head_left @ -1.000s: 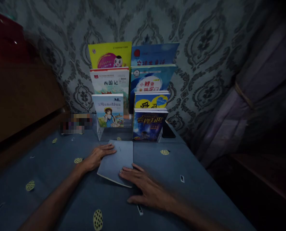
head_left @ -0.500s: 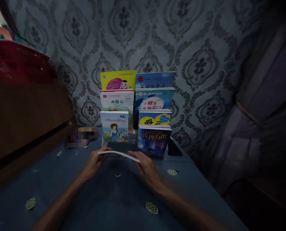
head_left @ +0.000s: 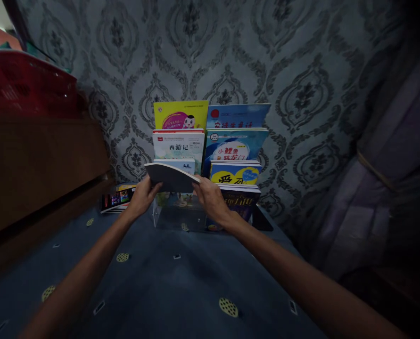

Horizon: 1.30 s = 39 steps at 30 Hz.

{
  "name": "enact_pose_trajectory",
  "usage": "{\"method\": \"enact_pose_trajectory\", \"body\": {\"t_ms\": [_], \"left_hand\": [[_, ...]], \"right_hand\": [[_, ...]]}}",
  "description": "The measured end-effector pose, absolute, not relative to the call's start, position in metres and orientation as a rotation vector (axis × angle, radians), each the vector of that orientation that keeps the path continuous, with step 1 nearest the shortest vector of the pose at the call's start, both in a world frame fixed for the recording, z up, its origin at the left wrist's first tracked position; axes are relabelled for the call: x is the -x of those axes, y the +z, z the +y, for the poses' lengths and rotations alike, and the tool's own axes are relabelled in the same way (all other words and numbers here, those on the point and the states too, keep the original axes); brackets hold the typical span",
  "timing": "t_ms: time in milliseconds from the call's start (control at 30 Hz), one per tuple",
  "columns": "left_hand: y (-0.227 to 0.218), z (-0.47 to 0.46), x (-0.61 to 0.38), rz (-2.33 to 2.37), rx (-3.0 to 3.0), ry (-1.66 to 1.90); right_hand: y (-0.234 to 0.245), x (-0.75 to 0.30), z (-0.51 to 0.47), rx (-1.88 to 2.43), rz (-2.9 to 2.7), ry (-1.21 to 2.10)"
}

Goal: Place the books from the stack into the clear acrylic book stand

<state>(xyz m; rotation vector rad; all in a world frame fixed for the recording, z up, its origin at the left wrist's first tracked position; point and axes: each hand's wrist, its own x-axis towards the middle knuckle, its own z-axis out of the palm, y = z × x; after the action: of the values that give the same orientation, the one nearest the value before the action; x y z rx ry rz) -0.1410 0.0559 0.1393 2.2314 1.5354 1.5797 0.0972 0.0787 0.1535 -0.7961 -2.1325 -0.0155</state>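
Observation:
A thin grey-covered book [head_left: 170, 176] is held up in the air by both of my hands, tilted with its cover facing down towards me. My left hand [head_left: 142, 195] grips its left edge and my right hand [head_left: 210, 197] grips its right edge. The book hovers in front of the left column of a clear tiered book stand [head_left: 176, 219], partly hiding the front picture book there. The stand holds several children's books in two columns, such as a white one [head_left: 179, 146] and a yellow one with a blue heart [head_left: 235, 173].
The stand sits on a blue cloth with yellow dots [head_left: 181, 282], against patterned wallpaper [head_left: 294, 94]. A flat book [head_left: 116, 200] lies left of the stand. A wooden unit [head_left: 36, 165] with a red basket [head_left: 26, 82] stands at left, a purple curtain [head_left: 386, 165] at right.
Both hands took the grey book off the cloth, lifted it and carried it forward to the stand's left column. The view tilted upward.

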Motion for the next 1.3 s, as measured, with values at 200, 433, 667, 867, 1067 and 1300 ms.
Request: {"method": "enact_pose_trajectory", "body": {"t_ms": [200,433,667,867,1067,1300], "left_hand": [[0.140,0.066,0.142,1.515,-2.326,1.539],[0.144,0.077,0.139,2.067,-2.357,1.230],[0.153,0.068,0.128,2.496,-2.299,0.728],[0.147,0.057,0.123,2.560,-2.247,0.591],[0.157,0.056,0.120,2.575,-2.251,0.785],[0.154,0.064,0.123,2.508,-2.277,0.930]], "right_hand": [[0.156,-0.093,0.084,0.946,-2.099,0.047],[0.166,-0.086,0.093,1.200,-2.200,0.052],[0.173,-0.080,0.098,1.332,-2.246,0.054],[0.168,-0.074,0.087,1.459,-2.255,0.091],[0.167,-0.072,0.078,1.499,-2.203,0.139],[0.156,-0.072,0.070,1.470,-2.105,0.135]]}}
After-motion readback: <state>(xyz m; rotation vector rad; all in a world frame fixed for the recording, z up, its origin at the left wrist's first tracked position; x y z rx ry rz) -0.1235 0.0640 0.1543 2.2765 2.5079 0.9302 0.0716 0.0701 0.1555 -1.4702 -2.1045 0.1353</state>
